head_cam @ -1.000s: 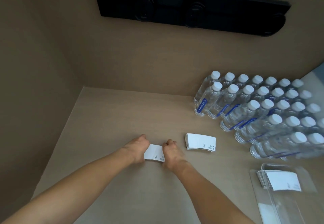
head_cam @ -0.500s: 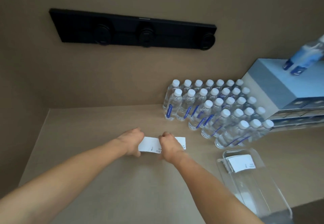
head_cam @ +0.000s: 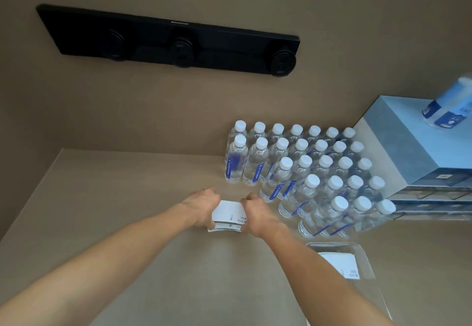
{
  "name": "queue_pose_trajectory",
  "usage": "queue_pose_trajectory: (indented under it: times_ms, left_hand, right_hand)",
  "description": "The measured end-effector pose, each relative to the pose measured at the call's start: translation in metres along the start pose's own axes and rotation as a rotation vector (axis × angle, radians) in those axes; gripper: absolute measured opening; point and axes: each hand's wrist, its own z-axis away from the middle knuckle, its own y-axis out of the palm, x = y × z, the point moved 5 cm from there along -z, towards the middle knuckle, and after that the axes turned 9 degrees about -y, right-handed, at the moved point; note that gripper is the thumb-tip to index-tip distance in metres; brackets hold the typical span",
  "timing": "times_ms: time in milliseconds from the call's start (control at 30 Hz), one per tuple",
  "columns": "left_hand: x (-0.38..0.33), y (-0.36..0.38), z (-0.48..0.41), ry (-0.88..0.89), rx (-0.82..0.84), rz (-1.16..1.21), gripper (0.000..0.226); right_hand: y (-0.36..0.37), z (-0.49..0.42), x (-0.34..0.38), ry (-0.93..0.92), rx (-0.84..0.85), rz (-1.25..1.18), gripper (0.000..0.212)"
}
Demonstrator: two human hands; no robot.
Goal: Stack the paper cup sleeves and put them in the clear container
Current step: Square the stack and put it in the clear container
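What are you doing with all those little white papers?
A person is gathering paper cup sleeves into one stack on the table. The left hand and the right hand press it from either side, squaring it up. To the right sits the clear container, with some sleeves already lying inside. This stack has not gone in yet. Rows of water bottles stand just behind the hands.

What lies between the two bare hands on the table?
In the head view, a stack of white paper cup sleeves sits between the left hand and right hand, gripped at both ends.
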Motion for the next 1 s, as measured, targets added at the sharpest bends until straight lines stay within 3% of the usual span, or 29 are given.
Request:
queue_pose_trajectory:
  times_ms: [700, 900, 1000]
  left_hand:
    - [0.002, 0.041, -0.03, -0.074, 0.065, 0.057, 0.047]
    - [0.009, 0.038, -0.029, -0.069, 0.097, 0.087, 0.059]
    - [0.018, 0.032, -0.03, -0.192, 0.105, 0.26, 0.062]
  right_hand:
    - [0.048, -0.038, -0.03, -0.028, 0.064, -0.095, 0.051]
    - [0.039, -0.035, -0.032, 0.002, 0.082, -0.131, 0.068]
    - [0.032, -0.029, -0.037, 0.071, 0.114, -0.216, 0.084]
